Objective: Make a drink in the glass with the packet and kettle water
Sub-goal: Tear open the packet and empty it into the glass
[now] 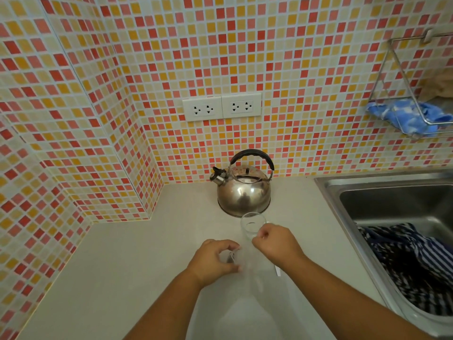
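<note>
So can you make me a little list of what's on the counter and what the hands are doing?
kettle: steel kettle with black handle, upright at the back of the counter
glass: clear glass, upright, just in front of the kettle, looks empty
left hand: left hand curled around a small packet, blurred
right hand: right hand closed beside the glass; what it pinches is unclear
sink: sink on the right, striped cloth inside

Clear glass (pixel 253 225) upright, touching steel kettle (pixel 244 190).
</note>
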